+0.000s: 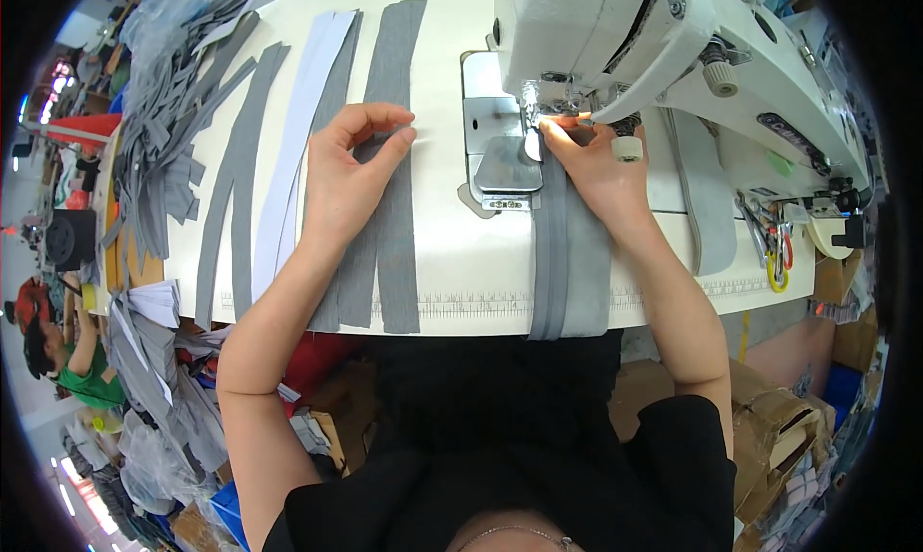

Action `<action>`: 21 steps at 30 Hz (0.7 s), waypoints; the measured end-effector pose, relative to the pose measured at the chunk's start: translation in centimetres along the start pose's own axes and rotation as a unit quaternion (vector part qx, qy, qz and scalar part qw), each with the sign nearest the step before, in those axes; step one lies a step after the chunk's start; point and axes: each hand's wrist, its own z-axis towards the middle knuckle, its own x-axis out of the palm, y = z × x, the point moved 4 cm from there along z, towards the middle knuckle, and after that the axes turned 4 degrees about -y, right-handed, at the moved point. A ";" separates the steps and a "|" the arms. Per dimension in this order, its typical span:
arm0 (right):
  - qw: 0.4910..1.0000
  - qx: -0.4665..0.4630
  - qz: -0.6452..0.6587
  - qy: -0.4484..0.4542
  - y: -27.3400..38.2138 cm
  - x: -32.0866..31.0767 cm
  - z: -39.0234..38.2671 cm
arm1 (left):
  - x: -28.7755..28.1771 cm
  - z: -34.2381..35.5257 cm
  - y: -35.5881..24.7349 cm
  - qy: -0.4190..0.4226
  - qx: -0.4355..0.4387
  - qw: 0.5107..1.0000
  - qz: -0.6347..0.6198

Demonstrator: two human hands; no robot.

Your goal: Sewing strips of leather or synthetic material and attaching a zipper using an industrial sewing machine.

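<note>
Her left hand point(348, 172) pinches the upper end of a grey fabric strip point(392, 167) lying flat on the white table point(461, 292), while the right hand point(588, 163) presses a folded grey band point(567, 263) flat at the sewing machine's point(615, 33) presser foot. The cloth looks thin, limp and light; best taken at its ends.

You had grey strips point(389, 158) and one white strip point(288, 158) on the white table point(452, 273). The sewing machine point(615, 33) was white. Your folded cloth point(572, 254) was grey. The scissors point(779, 254) had red and yellow handles.
</note>
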 end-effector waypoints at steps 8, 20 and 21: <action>1.000 0.001 -0.013 0.023 -0.7 0.1 0.3 | -2.1 0.6 -0.8 0.002 0.094 0.961 0.258; 0.979 -0.157 -0.124 0.045 10.3 -5.8 -5.3 | -2.0 -0.8 -0.8 -0.067 0.182 0.932 0.305; 0.985 -0.148 -0.044 0.082 11.2 -5.1 -6.1 | -1.6 -0.9 -0.5 -0.015 0.027 0.989 0.142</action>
